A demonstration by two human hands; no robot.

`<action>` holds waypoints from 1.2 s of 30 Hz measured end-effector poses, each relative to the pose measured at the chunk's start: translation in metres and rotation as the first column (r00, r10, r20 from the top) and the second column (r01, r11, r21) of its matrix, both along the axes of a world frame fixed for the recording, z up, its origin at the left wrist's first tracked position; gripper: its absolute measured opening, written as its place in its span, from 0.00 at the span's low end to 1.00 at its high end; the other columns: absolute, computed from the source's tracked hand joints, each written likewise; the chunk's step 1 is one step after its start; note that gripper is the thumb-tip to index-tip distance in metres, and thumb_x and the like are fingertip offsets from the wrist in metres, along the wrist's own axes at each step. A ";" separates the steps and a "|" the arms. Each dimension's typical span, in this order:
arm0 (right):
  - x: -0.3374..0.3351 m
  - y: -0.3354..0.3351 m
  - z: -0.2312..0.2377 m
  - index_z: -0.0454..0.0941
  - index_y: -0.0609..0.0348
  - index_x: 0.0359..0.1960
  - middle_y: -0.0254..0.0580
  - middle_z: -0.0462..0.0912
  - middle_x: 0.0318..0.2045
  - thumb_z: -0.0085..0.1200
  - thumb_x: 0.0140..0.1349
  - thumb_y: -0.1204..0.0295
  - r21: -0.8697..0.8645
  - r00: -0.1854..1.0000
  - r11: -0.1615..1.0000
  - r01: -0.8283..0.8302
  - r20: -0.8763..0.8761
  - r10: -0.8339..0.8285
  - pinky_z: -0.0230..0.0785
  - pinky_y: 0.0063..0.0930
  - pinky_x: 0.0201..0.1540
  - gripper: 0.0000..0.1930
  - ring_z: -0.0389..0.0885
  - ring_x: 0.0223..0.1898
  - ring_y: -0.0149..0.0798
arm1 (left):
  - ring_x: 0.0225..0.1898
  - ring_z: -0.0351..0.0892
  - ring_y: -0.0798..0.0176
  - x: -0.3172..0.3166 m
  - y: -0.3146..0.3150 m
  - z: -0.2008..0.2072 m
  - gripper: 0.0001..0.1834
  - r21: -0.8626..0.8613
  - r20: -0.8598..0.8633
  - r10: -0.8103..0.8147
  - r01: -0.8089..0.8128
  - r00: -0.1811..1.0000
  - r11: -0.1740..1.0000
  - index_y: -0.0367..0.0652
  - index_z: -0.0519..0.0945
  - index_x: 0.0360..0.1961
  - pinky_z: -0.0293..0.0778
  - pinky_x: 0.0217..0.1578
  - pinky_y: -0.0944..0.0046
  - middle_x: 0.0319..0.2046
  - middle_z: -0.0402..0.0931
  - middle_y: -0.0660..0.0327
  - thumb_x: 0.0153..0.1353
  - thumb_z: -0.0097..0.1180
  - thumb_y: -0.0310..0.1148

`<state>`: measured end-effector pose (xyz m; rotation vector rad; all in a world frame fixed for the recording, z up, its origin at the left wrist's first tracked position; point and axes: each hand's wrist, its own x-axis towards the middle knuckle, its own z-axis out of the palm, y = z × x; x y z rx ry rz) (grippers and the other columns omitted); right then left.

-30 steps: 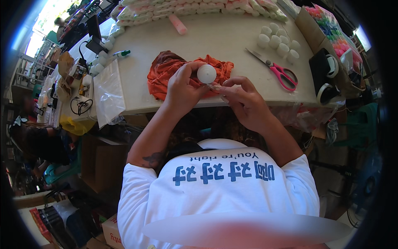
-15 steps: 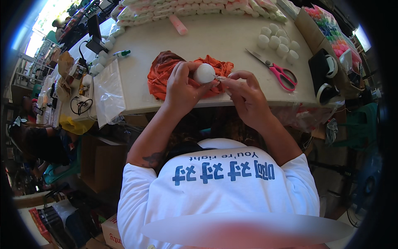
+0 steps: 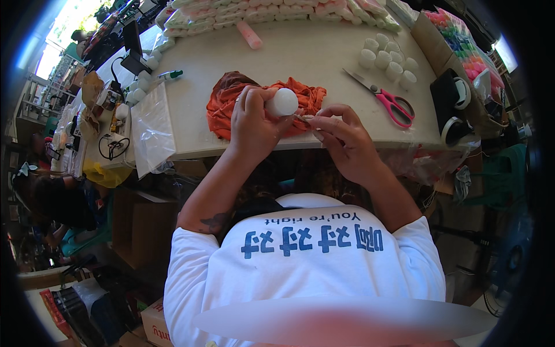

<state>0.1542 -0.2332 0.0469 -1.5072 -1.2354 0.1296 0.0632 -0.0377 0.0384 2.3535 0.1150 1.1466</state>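
My left hand (image 3: 254, 115) is closed around a short white cylinder (image 3: 282, 103) that looks like a votive candle, its round end facing up. Close beside its lower right edge, my right hand (image 3: 344, 133) pinches a small thin tool (image 3: 303, 117) between thumb and fingertips. The tool's tip is near the cylinder's rim; whether they touch I cannot tell. Beneath both hands lies a crumpled orange cloth (image 3: 222, 110) on the table's near edge. Pink-handled scissors (image 3: 393, 107) rest open-bladed to the right of my right hand.
Several white cylinders (image 3: 383, 59) stand grouped behind the scissors on the white table (image 3: 312, 52). A pink cylinder (image 3: 249, 36) lies near stacked wrapped bundles (image 3: 231, 17) at the back. Left are a clear plastic sheet (image 3: 153, 118) and a green marker (image 3: 170, 75); right, a black case (image 3: 446, 95).
The white cylinder has tilted and shifted slightly left in my left hand. My right hand has moved a little down and right, with the thin tool now lower along the cylinder's edge.
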 end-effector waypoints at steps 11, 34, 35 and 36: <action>-0.001 0.003 0.000 0.80 0.52 0.53 0.44 0.71 0.49 0.52 0.64 0.85 0.005 0.999 1.000 -0.008 0.036 0.008 0.75 0.26 0.41 0.18 0.78 0.43 0.36 | 0.41 0.75 0.45 0.000 -0.002 0.004 0.31 0.122 0.012 0.079 -0.079 0.997 0.989 0.40 0.70 0.44 0.73 0.42 0.49 0.39 0.71 0.51 0.42 0.77 0.33; 0.031 0.021 0.023 0.81 0.51 0.53 0.44 0.72 0.49 0.54 0.62 0.85 -0.140 0.991 0.985 -0.099 0.074 0.110 0.74 0.31 0.45 0.19 0.78 0.45 0.39 | 0.47 0.77 0.55 -0.012 0.022 0.027 0.30 -0.177 -0.216 -0.305 0.270 0.927 0.947 0.41 0.81 0.51 0.77 0.46 0.59 0.46 0.73 0.55 0.43 0.77 0.30; 0.030 0.022 0.025 0.81 0.52 0.52 0.45 0.73 0.50 0.54 0.62 0.85 -0.149 0.982 0.982 -0.115 0.131 0.135 0.75 0.33 0.45 0.19 0.79 0.44 0.41 | 0.47 0.78 0.55 -0.012 0.023 0.028 0.30 -0.186 -0.219 -0.323 0.285 0.921 0.940 0.41 0.81 0.51 0.77 0.46 0.59 0.46 0.74 0.55 0.44 0.77 0.29; 0.029 0.023 0.026 0.81 0.52 0.52 0.45 0.73 0.50 0.54 0.62 0.85 -0.157 0.974 0.980 -0.124 0.172 0.150 0.76 0.34 0.45 0.18 0.80 0.44 0.43 | 0.47 0.78 0.55 -0.012 0.024 0.028 0.30 -0.198 -0.221 -0.339 0.298 0.914 0.934 0.41 0.81 0.50 0.77 0.45 0.59 0.45 0.75 0.55 0.44 0.77 0.29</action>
